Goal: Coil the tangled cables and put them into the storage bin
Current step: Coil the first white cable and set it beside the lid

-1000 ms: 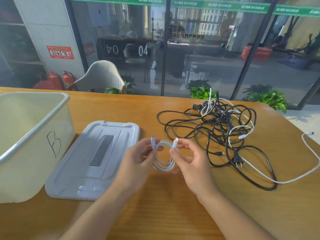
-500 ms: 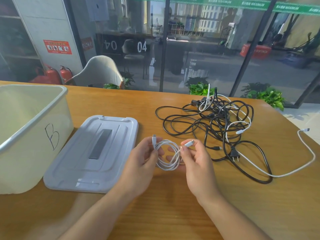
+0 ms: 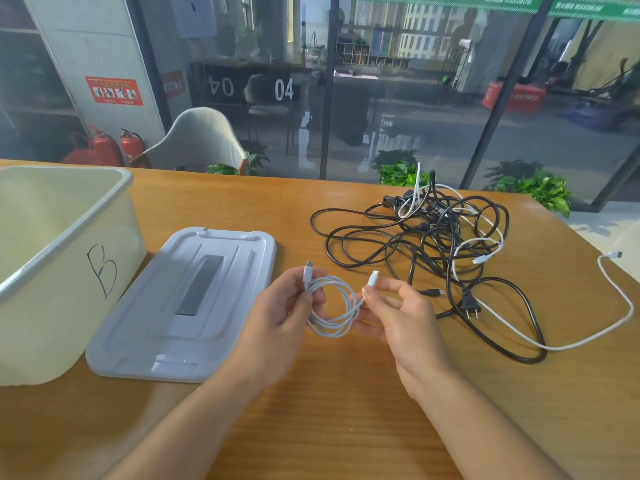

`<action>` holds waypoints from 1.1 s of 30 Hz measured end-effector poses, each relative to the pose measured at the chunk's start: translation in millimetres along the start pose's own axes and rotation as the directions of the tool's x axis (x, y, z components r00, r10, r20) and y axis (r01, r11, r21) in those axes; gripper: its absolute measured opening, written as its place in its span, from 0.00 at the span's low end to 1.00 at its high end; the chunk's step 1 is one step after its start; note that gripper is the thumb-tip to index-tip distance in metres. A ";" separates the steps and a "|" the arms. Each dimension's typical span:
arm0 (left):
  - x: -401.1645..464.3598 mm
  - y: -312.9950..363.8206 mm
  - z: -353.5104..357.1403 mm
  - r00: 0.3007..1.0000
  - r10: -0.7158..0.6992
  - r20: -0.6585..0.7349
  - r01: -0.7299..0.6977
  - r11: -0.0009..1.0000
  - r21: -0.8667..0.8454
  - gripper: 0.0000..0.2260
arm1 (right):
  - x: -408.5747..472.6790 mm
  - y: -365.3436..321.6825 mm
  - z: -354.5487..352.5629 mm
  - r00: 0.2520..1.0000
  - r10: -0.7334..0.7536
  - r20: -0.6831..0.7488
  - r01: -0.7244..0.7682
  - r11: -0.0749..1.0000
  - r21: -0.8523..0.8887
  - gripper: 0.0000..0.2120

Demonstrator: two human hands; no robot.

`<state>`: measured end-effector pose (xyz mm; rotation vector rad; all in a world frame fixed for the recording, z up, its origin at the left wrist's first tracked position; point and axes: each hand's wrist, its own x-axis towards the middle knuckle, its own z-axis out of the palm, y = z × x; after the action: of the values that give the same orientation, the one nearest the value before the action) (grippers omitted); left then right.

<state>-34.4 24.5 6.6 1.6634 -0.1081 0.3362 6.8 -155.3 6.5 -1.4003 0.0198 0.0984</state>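
- Left hand (image 3: 277,317) pinches the white cable coil (image 3: 332,306) at one plug; right hand (image 3: 401,317) pinches the other plug end.
- Step: small coil apparently finished; next, carry it left into the open storage bin (image 3: 69,237).
- Lid (image 3: 183,303) lies flat beside the bin.
- Tangled cables (image 3: 433,244) remain on the table (image 3: 346,410).
- Glass wall, chair behind.

Right hand (image 3: 405,320) has pulled its connector end (image 3: 373,278) out from the white coil (image 3: 332,306); it was pressed close to the left hand (image 3: 280,317) a second ago, now apart. Coil looks slightly wider, hard to be sure. Plug tip points up again after lying sideways.
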 end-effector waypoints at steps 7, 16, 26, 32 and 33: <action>-1.5 3.7 1.1 1.000 0.009 -0.007 -0.008 0.997 0.082 0.17 | -4.6 -7.6 -2.4 0.966 0.106 0.235 -0.055 0.975 -0.215 0.08; -1.6 5.3 0.2 0.999 0.029 -0.041 -0.022 0.985 0.171 0.18 | -9.9 -12.5 -1.8 0.818 0.207 0.537 -0.200 0.977 -0.072 0.12; -3.2 12.8 3.9 0.997 0.072 -0.033 -0.064 0.974 0.215 0.19 | -11.6 -13.9 0.9 0.886 0.084 0.456 -0.084 0.996 -0.020 0.03; -2.8 12.8 6.1 0.997 0.064 -0.046 -0.055 0.984 0.171 0.18 | -11.4 2.2 3.7 0.901 -0.404 0.161 0.430 0.774 -0.464 0.04; -2.7 12.6 6.8 0.997 0.055 -0.050 -0.048 0.989 0.138 0.18 | -11.5 3.0 3.9 0.857 -0.496 0.142 0.489 0.693 -0.530 0.06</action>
<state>-39.2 15.9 17.3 1.7880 -0.0899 0.4351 -5.1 -151.6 5.1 -1.9428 -0.4117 -0.3917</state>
